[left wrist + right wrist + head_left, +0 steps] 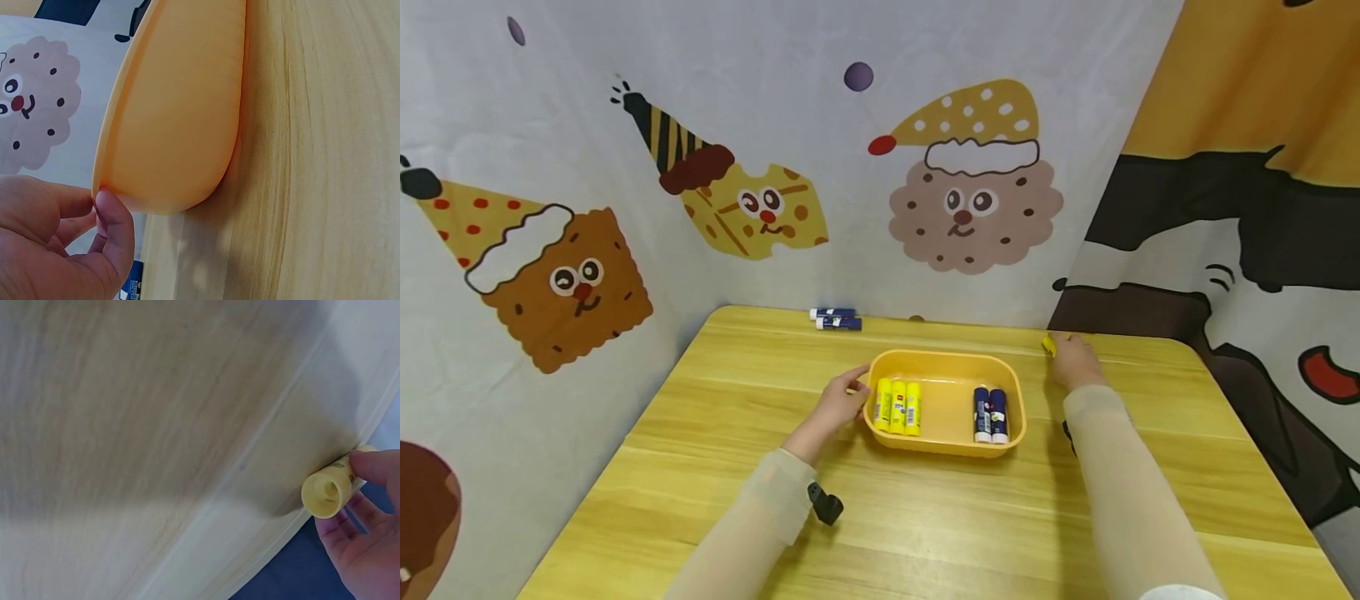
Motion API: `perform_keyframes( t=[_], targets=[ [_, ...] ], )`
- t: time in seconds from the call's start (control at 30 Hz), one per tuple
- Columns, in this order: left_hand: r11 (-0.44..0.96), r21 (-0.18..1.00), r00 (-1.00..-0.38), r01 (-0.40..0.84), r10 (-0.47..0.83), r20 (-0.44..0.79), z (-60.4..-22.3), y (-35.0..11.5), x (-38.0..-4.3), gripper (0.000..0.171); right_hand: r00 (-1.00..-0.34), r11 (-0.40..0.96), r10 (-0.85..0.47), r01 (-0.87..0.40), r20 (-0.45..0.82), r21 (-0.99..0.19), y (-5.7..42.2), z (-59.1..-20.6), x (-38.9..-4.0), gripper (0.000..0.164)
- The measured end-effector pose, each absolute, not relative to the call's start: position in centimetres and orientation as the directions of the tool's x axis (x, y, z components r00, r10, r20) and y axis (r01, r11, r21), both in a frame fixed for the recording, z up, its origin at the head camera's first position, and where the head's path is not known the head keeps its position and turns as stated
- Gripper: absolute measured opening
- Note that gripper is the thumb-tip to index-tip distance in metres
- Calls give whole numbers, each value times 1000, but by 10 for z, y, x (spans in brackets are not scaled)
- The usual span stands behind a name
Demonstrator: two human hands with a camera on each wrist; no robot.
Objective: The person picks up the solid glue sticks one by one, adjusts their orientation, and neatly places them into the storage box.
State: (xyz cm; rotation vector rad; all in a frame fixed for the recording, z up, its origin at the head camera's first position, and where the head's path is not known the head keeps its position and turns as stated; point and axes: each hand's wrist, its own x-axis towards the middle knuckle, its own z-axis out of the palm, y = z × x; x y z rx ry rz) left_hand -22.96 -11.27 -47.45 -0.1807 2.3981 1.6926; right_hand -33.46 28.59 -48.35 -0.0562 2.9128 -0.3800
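Observation:
A yellow-orange plastic basket (946, 448) stands on the table. My left hand (842, 397) pinches its left rim between thumb and fingers, which shows up close in the left wrist view. Three yellow glue sticks (898, 408) lie side by side in the basket's left end, and two dark blue glue sticks (982, 415) in its right end. Near the table's back edge, right of the basket, my right hand (1077, 361) grips another yellow glue stick (331, 485). In the right wrist view its hollow round end faces the camera, with the thumb across its side.
Two dark blue glue sticks with white ends (838, 324) lie at the back left of the wooden table (917, 533). A cartoon-printed cloth (850, 275) hangs right behind the table's back edge and along its left side.

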Motion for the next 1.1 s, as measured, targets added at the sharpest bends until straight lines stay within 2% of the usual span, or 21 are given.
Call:
perform_keyframes(
  t=[0.23,0.43,0.67,1.1],
  targets=[
    [341,917,-973,-208,23,-229,-477,-114,-230,45,-969,950,-72,6,-238,-312,288,-479,-326,59],
    [347,915,-974,-206,21,-227,-477,-112,-230,45,-972,918,-77,18,-222,-396,296,-481,-323,62],
    [349,911,-971,-219,14,-239,-478,-114,-230,45,-985,885,-77,2,-151,-465,294,-480,-320,57],
    [336,922,-977,-194,17,-212,-480,-113,-231,44,-992,768,-123,-101,9,-632,281,-470,-297,61]
  ],
)
